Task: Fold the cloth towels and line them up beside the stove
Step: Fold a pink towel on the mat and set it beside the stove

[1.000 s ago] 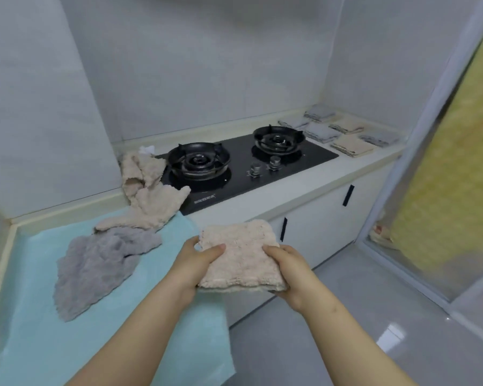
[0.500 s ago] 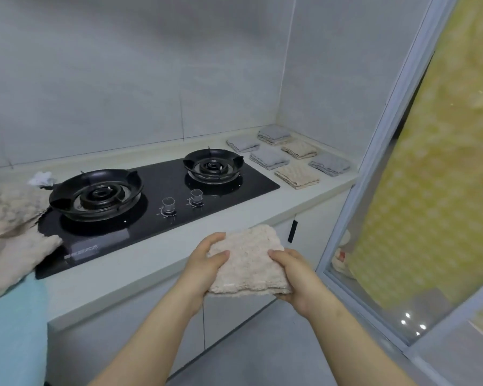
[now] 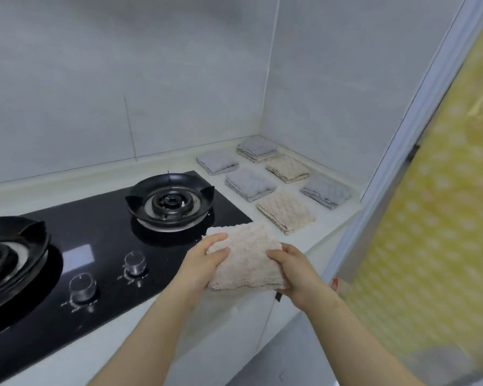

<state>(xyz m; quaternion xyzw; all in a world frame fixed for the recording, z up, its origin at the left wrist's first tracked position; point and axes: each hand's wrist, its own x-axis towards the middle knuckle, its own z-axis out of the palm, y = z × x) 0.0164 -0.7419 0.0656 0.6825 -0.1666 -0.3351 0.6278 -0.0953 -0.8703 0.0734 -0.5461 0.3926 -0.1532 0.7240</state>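
A folded beige towel (image 3: 246, 257) is held flat between my left hand (image 3: 204, 266) and my right hand (image 3: 296, 271), just above the front right corner of the black gas stove (image 3: 101, 246). On the pale counter (image 3: 329, 221) to the right of the stove lie several folded towels in two rows: a beige one (image 3: 286, 211) nearest, a grey one (image 3: 248, 183), another grey one (image 3: 216, 162), a grey one (image 3: 325, 190), a beige one (image 3: 287, 168) and a grey one (image 3: 257, 148) in the corner.
The stove has two burners (image 3: 169, 200) and two knobs (image 3: 135, 263) at its front. Grey tiled walls close the counter at the back and right. A white door frame (image 3: 402, 151) and yellow patterned curtain (image 3: 435, 218) stand at the right.
The view and both hands have shifted right along the counter, carrying the folded beige towel from the stove's front toward the rows of folded towels. The unfolded towels at the left have left the view.
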